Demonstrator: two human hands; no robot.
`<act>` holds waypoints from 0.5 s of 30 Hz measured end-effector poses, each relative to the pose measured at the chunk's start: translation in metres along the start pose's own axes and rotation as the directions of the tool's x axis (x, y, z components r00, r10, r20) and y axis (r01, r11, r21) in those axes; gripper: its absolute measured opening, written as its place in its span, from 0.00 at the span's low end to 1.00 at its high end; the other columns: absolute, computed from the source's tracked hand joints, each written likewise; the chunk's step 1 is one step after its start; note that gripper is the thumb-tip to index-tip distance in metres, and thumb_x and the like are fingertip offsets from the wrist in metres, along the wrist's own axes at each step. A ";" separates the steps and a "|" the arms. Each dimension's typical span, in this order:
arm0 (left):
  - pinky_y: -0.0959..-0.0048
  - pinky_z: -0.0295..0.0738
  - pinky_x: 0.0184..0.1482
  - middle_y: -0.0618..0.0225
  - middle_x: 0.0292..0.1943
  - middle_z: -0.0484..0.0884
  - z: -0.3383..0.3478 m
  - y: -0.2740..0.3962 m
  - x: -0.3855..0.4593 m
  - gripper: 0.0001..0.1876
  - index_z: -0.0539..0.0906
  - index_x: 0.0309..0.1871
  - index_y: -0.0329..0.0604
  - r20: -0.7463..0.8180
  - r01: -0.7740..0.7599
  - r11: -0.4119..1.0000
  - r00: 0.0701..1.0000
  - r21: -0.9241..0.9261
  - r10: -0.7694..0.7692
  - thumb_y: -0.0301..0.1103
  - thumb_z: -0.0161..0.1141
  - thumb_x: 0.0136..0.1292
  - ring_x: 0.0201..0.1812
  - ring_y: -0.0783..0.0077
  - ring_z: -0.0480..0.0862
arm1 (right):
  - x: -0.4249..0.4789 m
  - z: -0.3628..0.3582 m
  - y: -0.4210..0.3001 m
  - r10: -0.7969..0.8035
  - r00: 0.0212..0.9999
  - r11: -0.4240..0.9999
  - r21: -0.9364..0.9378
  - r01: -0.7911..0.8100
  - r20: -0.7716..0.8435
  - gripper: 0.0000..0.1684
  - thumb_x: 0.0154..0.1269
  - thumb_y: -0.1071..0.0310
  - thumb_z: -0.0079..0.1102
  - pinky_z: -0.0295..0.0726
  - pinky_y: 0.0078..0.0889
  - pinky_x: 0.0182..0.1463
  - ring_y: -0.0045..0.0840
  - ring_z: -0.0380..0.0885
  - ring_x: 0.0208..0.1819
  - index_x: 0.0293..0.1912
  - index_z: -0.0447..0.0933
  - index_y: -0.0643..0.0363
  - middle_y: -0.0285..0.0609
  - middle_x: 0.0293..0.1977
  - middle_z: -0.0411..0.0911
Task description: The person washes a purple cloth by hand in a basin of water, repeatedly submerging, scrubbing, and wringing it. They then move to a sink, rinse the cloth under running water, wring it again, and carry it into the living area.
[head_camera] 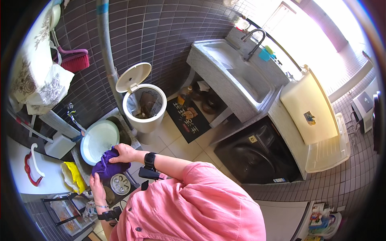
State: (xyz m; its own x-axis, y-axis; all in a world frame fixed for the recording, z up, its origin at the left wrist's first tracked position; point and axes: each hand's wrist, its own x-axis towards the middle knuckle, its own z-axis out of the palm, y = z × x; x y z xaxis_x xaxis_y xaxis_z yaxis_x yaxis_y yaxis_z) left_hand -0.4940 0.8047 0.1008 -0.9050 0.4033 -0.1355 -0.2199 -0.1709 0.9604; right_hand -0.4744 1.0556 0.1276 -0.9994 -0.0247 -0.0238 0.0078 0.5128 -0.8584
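A dark purple cloth (110, 169) is bunched between my two hands at the near edge of a pale blue basin (85, 141). My right hand (126, 153) grips its upper side, the thumb lying across the folds. My left hand (98, 187) holds the lower left end. The basin appears to contain water and sits in a low stone sink (126, 128), below a wall tap (72, 114). Just beneath the cloth is a round metal piece with several holes (120, 184).
An open-lidded white bin (162, 106) stands beside a grey pipe (105, 45). Beyond are a stone double sink (211, 58), a dark floor mat (188, 120) and a black front-loading washing machine (256, 153). A yellow cloth (74, 176) and black rack (61, 208) are at left.
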 end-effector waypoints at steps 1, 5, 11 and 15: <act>0.72 0.68 0.55 0.67 0.47 0.79 -0.002 0.002 -0.001 0.15 0.75 0.49 0.36 -0.010 -0.005 0.999 1.000 -0.036 0.005 0.38 0.48 0.71 0.48 0.75 0.76 | 0.001 0.000 0.003 -0.004 1.000 1.000 0.010 0.004 0.006 0.36 0.47 0.41 0.67 0.76 0.40 0.38 0.44 0.78 0.33 0.34 0.75 0.70 0.57 0.27 0.77; 0.68 0.68 0.55 0.63 0.49 0.77 -0.005 0.004 0.002 0.17 0.73 0.52 0.37 -0.123 -0.007 0.986 0.992 -0.165 -0.014 0.41 0.48 0.71 0.49 0.70 0.77 | -0.001 0.001 0.012 -0.008 0.998 1.000 -0.025 0.009 0.065 0.33 0.46 0.44 0.68 0.75 0.39 0.39 0.43 0.78 0.33 0.34 0.75 0.69 0.56 0.27 0.77; 0.62 0.68 0.55 0.63 0.52 0.76 -0.018 -0.001 0.000 0.20 0.70 0.55 0.40 -0.223 -0.041 0.953 0.975 -0.300 -0.029 0.45 0.48 0.70 0.51 0.68 0.76 | 0.003 0.012 0.028 0.066 0.980 0.994 -0.097 -0.048 0.186 0.30 0.46 0.49 0.68 0.76 0.38 0.42 0.42 0.78 0.36 0.37 0.75 0.67 0.54 0.30 0.78; 0.59 0.67 0.56 0.66 0.53 0.75 -0.019 -0.001 -0.003 0.20 0.69 0.57 0.43 -0.213 -0.026 0.933 0.975 -0.358 -0.055 0.46 0.48 0.70 0.52 0.68 0.76 | -0.003 0.022 0.038 0.066 0.989 0.994 -0.091 -0.054 0.130 0.27 0.48 0.52 0.66 0.76 0.38 0.46 0.41 0.79 0.40 0.41 0.77 0.64 0.54 0.34 0.79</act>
State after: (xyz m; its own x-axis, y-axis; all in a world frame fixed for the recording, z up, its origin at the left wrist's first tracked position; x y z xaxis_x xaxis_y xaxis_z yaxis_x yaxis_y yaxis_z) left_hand -0.4976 0.7868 0.0955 -0.9484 0.2112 -0.2365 -0.3122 -0.4921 0.8126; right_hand -0.4703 1.0563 0.0840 -0.9838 -0.1024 -0.1468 0.0590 0.5891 -0.8059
